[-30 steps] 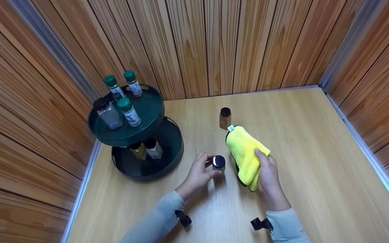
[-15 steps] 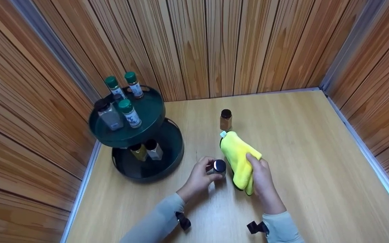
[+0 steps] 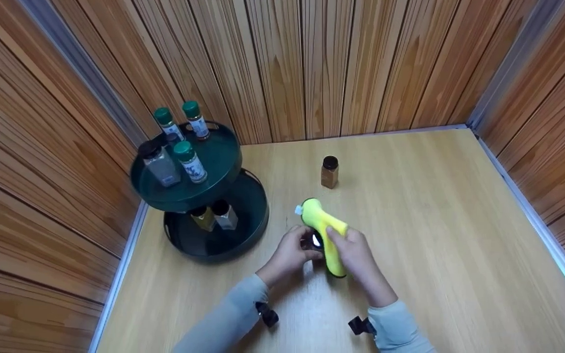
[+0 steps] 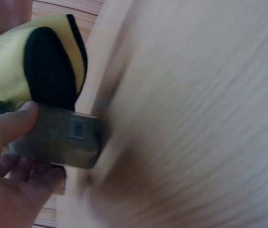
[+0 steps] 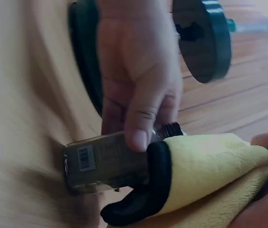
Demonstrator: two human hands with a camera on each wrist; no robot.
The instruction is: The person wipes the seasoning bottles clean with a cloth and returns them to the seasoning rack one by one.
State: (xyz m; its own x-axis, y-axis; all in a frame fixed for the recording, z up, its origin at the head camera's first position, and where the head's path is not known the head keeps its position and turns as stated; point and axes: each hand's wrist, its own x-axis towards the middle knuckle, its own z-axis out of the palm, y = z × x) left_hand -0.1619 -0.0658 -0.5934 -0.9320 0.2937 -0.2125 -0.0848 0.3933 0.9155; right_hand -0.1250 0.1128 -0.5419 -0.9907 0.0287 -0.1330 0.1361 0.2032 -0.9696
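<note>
Left hand: I see it gripping the clear jar.
Right hand: holding the yellow cloth, fingers closed on it.
Clear jar: upright at the table; can't tell if base touches.
Cloth: over jar's upper part; I judge wiping unfinished.
Two-tier rack: several bottles on it, likely done.
Brown jar: stands apart, probably left to do.

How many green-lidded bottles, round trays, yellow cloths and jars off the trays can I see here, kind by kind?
Green-lidded bottles: 3
Round trays: 2
Yellow cloth: 1
Jars off the trays: 2 (held jar, brown jar)
Total: 8
</note>
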